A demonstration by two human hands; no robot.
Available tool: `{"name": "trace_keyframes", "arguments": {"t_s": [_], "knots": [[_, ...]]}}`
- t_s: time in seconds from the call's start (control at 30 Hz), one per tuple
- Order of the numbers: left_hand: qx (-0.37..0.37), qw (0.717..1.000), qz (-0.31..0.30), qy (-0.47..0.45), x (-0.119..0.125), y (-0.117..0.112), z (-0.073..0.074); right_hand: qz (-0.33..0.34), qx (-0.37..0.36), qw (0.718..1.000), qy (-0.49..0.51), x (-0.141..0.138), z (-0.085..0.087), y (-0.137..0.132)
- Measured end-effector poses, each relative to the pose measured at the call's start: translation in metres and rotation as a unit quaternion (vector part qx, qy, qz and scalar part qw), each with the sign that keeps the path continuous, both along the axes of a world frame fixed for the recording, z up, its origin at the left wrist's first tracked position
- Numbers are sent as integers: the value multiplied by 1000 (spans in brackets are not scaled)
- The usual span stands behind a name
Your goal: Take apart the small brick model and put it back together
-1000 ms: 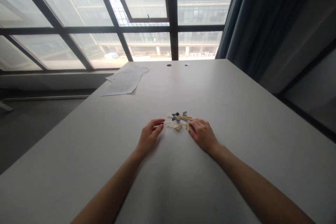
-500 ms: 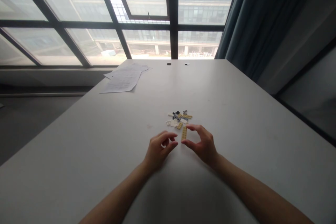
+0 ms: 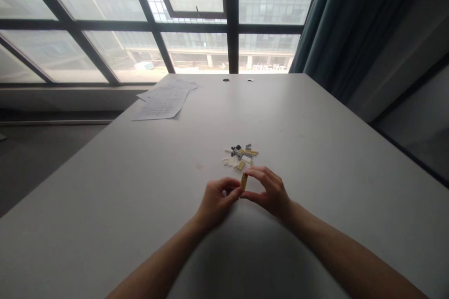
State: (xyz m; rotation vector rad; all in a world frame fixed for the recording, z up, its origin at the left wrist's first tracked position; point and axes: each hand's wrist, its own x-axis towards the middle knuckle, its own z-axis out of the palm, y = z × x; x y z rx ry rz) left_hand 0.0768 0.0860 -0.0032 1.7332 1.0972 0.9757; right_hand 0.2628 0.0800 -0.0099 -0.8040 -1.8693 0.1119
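Note:
A tan studded building brick plate is tilted up between my two hands, its narrow side toward me. My right hand pinches its two ends, with the fingers at the top and the thumb at the bottom. From the other side, my left hand has thumb and fingertips closed at the plate's lower left edge; the exact contact is small and partly hidden. Just beyond lies a loose pile of building bricks, including a tan piece, a white piece, a long tan strip and black pieces.
The white table stretches away to the windows. Printed papers lie at its far left. Two round cable holes sit near the far edge, one of them dark. A dark curtain hangs at the right.
My right hand has turned the tan plate onto its narrow side and brought it slightly left. My left hand has moved right and closed its fingertips at the plate. The view has tipped down slightly.

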Motion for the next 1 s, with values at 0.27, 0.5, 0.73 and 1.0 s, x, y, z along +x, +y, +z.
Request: {"name": "trace_keyframes", "arguments": {"t_s": [0.27, 0.5, 0.73, 1.0], "knots": [[232, 968, 83, 38, -6, 1, -5, -15, 15, 1000, 6, -3, 4, -10], [309, 947, 86, -31, -6, 1, -3, 19, 73, 993, -95, 0, 3, -11], [301, 949, 90, -10, -8, 2, -2, 29, 27, 998, -51, -3, 3, -13], [264, 962, 59, 39, -5, 1, -4, 33, -295, 908, 295, -7, -5, -2]]}}
